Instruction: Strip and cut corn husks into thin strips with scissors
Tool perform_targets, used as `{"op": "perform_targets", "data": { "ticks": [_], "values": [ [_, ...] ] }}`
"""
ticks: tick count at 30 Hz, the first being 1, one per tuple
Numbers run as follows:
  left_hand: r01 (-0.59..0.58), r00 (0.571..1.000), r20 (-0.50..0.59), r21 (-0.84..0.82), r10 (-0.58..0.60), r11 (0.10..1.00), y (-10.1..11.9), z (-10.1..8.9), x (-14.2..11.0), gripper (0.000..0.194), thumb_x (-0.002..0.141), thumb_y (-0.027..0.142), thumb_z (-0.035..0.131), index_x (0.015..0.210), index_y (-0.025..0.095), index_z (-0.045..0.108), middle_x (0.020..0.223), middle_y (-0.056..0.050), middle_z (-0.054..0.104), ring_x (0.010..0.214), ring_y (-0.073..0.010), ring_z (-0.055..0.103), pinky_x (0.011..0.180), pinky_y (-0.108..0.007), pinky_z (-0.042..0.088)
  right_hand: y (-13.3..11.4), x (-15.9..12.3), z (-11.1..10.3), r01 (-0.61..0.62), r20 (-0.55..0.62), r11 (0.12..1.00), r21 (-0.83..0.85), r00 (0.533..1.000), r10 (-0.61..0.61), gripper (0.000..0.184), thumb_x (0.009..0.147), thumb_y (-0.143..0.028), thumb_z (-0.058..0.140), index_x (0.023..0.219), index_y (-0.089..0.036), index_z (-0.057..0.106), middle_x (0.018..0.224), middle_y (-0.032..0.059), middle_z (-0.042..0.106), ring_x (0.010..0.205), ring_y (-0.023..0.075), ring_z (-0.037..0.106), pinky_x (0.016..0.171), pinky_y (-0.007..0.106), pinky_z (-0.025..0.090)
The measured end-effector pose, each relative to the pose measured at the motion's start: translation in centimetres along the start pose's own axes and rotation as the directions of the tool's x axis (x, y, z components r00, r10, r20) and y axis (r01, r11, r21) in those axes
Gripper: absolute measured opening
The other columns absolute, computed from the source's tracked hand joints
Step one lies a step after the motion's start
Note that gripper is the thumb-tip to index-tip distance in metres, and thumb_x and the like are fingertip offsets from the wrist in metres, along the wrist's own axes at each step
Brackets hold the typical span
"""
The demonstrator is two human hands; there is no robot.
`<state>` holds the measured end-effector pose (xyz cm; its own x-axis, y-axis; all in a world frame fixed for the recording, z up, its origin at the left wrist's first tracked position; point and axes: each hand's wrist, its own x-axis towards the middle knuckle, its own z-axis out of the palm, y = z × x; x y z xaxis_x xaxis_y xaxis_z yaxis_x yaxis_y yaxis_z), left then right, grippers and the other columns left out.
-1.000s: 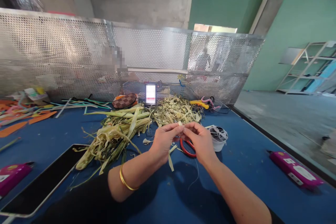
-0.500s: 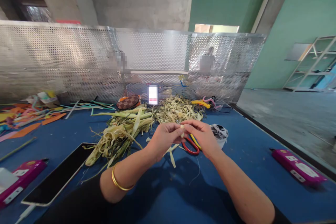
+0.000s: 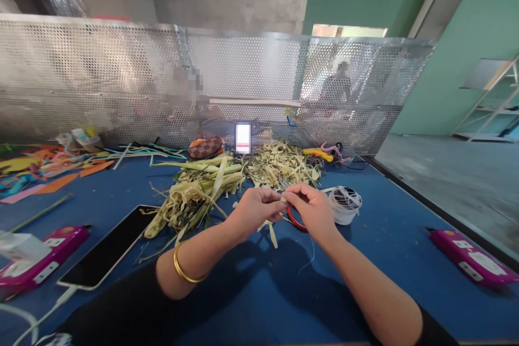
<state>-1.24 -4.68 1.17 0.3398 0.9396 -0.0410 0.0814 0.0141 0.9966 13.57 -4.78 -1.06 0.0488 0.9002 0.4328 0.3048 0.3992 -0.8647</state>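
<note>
Husks (image 3: 174,206) lie on the blue counter (image 3: 115,190); the left hand (image 3: 252,211) pinches a small pale piece (image 3: 283,200) with the right hand (image 3: 314,210). Likely light and easily crushed, it suits a gentle fingertip hold at its ends.

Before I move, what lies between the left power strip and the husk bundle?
The head view shows a phone lying flat between the power strip and the husk bundle, a white cable at its near end.
</note>
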Motion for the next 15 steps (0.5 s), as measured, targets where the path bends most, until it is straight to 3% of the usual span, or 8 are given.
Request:
{"op": "perform_targets", "data": {
  "ticks": [6, 11, 15],
  "values": [
    [-0.004, 0.999, -0.053, 0.041, 0.006, 0.999, -0.07, -0.33, 0.25, 0.012, 0.069, 0.025, 0.066, 0.071, 0.013, 0.068, 0.066, -0.003, 0.066, 0.051, -0.0084, 0.053, 0.056, -0.022, 0.045, 0.39, -0.23, 0.4, 0.045, -0.061, 0.999, -0.016, 0.997, -0.046, 0.016, 0.076, -0.034, 0.061, 0.07, -0.019, 0.064, 0.064, -0.0005, 0.063, 0.061, 0.0148, 0.055, 0.061, 0.026, 0.043],
    [-0.068, 0.995, -0.061, 0.102, 0.074, 0.993, -0.32, -0.58, 0.45, 0.016, 0.067, 0.031, 0.067, 0.066, 0.015, 0.068, 0.061, -0.002, 0.065, 0.048, -0.0091, 0.051, 0.052, -0.022, 0.042, 0.22, 0.06, 0.01, -0.059, 0.093, 0.996, 0.072, 0.994, 0.052, 0.018, 0.076, -0.037, 0.061, 0.078, -0.02, 0.065, 0.069, 0.0002, 0.066, 0.067, 0.0165, 0.059, 0.065, 0.028, 0.045],
    [-0.083, 0.994, -0.058, 0.112, 0.09, 0.99, -0.41, -0.57, 0.46, 0.013, 0.066, 0.028, 0.067, 0.064, 0.016, 0.069, 0.057, -0.001, 0.063, 0.048, -0.0096, 0.051, 0.051, -0.022, 0.041, 0.14, 0.14, -0.25, -0.015, 0.118, 1.0, -0.01, 0.993, 0.016, 0.015, 0.074, -0.034, 0.063, 0.075, -0.02, 0.068, 0.07, 0.0012, 0.066, 0.068, 0.0172, 0.058, 0.064, 0.028, 0.044]
  ]
}}
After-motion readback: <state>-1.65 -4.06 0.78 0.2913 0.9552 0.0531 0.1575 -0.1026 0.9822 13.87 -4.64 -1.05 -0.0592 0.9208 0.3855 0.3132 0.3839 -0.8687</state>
